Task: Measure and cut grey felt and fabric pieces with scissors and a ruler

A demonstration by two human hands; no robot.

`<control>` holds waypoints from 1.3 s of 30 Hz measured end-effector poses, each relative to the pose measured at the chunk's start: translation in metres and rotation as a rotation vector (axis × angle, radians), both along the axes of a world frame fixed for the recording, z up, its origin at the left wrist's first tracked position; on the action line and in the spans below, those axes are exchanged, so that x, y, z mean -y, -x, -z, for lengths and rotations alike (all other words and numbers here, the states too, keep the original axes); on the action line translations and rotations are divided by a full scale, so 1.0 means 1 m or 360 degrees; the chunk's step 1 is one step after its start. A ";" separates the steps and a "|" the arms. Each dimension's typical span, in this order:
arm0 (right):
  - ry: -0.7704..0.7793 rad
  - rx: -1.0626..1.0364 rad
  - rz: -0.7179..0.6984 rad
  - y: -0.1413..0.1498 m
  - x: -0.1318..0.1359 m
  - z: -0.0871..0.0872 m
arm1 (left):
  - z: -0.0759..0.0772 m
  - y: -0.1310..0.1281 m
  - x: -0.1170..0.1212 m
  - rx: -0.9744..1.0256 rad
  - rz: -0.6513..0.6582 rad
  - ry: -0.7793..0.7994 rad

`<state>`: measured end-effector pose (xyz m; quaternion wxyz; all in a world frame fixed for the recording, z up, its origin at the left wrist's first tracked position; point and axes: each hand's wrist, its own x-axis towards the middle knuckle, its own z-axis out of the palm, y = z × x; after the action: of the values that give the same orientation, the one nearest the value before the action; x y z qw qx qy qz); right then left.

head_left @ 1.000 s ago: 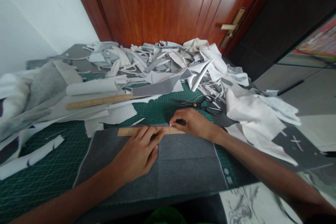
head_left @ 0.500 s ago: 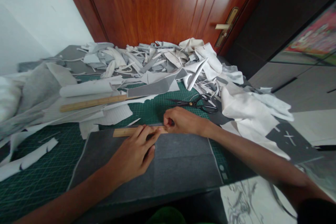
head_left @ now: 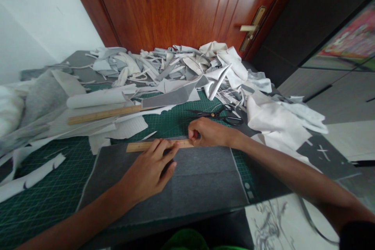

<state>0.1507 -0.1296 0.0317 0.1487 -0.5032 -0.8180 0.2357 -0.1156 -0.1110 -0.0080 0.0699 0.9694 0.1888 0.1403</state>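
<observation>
My left hand (head_left: 148,170) lies with spread fingers on a short wooden ruler (head_left: 152,145), pressing it onto a dark grey felt sheet (head_left: 187,179). My right hand (head_left: 209,133) sits at the ruler's right end, its fingers curled around a small dark marking tool (head_left: 195,134). Most of that tool is hidden by the fingers. The felt lies on a green cutting mat (head_left: 52,179). Beyond my right hand, black scissors (head_left: 216,114) lie on the mat, apart from both hands.
A longer wooden ruler (head_left: 102,114) rests on pale fabric at the left, beside a white fabric roll (head_left: 96,99). A heap of grey and white scraps (head_left: 175,66) rises against a wooden door (head_left: 164,4). Large cream fabric pieces (head_left: 275,125) lie at the right.
My right hand has slid slightly rightward along the ruler since the previous frame. My left hand and the ruler stay in place on the felt, and the view has shifted slightly.
</observation>
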 end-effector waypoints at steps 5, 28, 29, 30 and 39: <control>0.0030 -0.0014 0.0032 -0.008 0.005 0.000 | 0.002 0.001 0.000 0.0004 0.0014 -0.0026; 0.0132 0.0077 0.0143 -0.054 0.026 0.001 | 0.001 0.000 0.000 0.0006 0.0010 -0.0027; 0.0134 0.0077 0.0142 -0.056 0.027 0.001 | 0.001 0.000 0.000 0.0009 0.0011 -0.0031; 0.0133 0.0079 0.0141 -0.058 0.028 0.000 | 0.001 0.000 0.000 0.0009 0.0011 -0.0033; 0.0151 0.0112 0.0169 -0.075 0.034 0.000 | 0.000 0.000 0.000 -0.0003 0.0033 -0.0074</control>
<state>0.2258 -0.1641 0.0321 0.1081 -0.5603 -0.7829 0.2481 -0.1151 -0.1108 -0.0084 0.0487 0.9728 0.1755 0.1431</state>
